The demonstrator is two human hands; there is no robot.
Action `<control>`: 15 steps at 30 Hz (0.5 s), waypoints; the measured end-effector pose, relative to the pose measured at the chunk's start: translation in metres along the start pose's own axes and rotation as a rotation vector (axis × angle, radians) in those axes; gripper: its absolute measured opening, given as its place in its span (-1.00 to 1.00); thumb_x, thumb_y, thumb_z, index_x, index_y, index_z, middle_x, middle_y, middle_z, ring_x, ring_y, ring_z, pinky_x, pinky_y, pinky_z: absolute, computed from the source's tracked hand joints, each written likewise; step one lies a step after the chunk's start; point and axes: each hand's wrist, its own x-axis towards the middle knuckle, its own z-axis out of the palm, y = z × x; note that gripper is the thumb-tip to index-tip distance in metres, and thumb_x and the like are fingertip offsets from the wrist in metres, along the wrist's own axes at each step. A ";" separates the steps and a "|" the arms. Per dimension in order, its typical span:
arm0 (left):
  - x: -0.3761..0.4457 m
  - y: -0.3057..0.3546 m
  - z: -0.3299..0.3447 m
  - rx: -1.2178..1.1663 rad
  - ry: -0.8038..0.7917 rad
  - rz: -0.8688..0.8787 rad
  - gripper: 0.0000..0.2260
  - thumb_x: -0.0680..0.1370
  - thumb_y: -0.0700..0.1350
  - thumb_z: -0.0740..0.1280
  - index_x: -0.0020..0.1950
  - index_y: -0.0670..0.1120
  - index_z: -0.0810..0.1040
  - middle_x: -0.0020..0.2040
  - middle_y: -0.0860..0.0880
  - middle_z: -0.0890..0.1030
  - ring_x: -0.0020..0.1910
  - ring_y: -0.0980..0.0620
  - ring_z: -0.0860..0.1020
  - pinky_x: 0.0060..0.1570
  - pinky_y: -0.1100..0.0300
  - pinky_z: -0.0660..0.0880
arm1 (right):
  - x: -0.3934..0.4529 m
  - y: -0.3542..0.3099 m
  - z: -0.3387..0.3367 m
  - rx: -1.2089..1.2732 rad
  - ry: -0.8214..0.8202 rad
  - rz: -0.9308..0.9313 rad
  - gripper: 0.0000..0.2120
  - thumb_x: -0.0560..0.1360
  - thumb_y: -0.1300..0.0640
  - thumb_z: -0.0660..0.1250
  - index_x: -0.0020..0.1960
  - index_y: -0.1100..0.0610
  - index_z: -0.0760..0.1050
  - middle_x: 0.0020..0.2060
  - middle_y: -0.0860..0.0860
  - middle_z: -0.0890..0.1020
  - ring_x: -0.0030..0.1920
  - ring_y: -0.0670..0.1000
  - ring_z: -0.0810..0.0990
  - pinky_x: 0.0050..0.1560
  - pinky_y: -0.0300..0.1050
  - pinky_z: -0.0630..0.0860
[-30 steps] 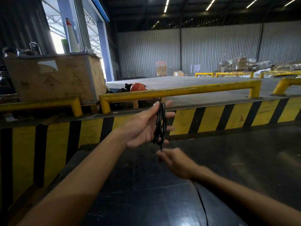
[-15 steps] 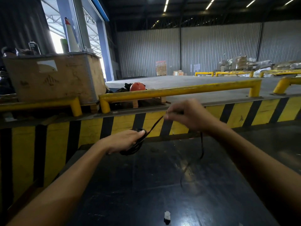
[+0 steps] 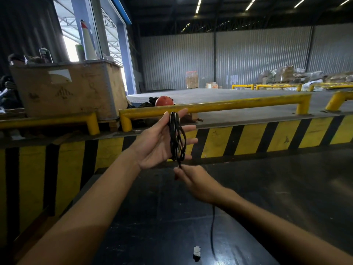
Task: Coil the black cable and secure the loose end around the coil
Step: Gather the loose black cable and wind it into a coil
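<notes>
The black cable (image 3: 177, 137) is wound in several loops around the spread fingers of my left hand (image 3: 158, 142), which is raised palm up in front of the yellow rail. Just below the coil, my right hand (image 3: 196, 180) pinches the strand that leaves the bottom of the loops. From under my right wrist the loose end (image 3: 212, 232) hangs down to the dark table (image 3: 267, 197). A small white connector (image 3: 196, 252) lies on the table near the front edge.
A yellow-and-black striped barrier (image 3: 248, 138) with yellow rails (image 3: 219, 105) runs across behind the table. On the left stands a large worn crate (image 3: 66, 88); an orange helmet (image 3: 164, 101) sits behind the rail. Stacked goods lie far right at the back.
My left hand has risen and turned palm up with the coil upright on its fingers. My right hand has swung down from above the coil to just under it, still pinching the strand.
</notes>
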 end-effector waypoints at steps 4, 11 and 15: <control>0.007 -0.008 -0.009 0.152 0.245 0.131 -0.63 0.59 0.18 0.00 0.35 0.24 0.40 0.31 -0.04 0.46 0.26 -0.08 0.48 0.08 -0.19 0.50 | -0.005 -0.011 -0.003 -0.044 -0.048 0.008 -0.71 0.60 -0.04 0.09 -0.06 0.09 0.51 -0.35 -0.13 0.50 -0.36 -0.22 0.49 -0.33 -0.24 0.37; -0.003 -0.017 -0.024 1.081 0.398 -0.080 -0.61 0.62 0.16 -0.02 0.36 0.12 0.40 0.21 0.03 0.44 0.17 0.06 0.38 0.00 0.17 0.34 | -0.007 -0.025 -0.065 -0.213 -0.093 -0.060 -0.82 0.57 0.01 0.21 -0.13 0.01 0.53 -0.28 -0.06 0.58 -0.27 -0.12 0.55 -0.27 -0.25 0.42; -0.013 -0.032 -0.012 1.061 0.183 -0.410 -0.65 0.60 0.21 -0.01 0.12 0.13 0.49 -0.05 0.03 0.53 -0.10 0.07 0.50 -0.13 0.19 0.40 | 0.000 -0.025 -0.102 -0.344 0.014 -0.103 -0.83 0.49 -0.01 0.32 -0.13 0.07 0.60 -0.28 -0.04 0.62 -0.28 -0.11 0.57 -0.29 -0.24 0.50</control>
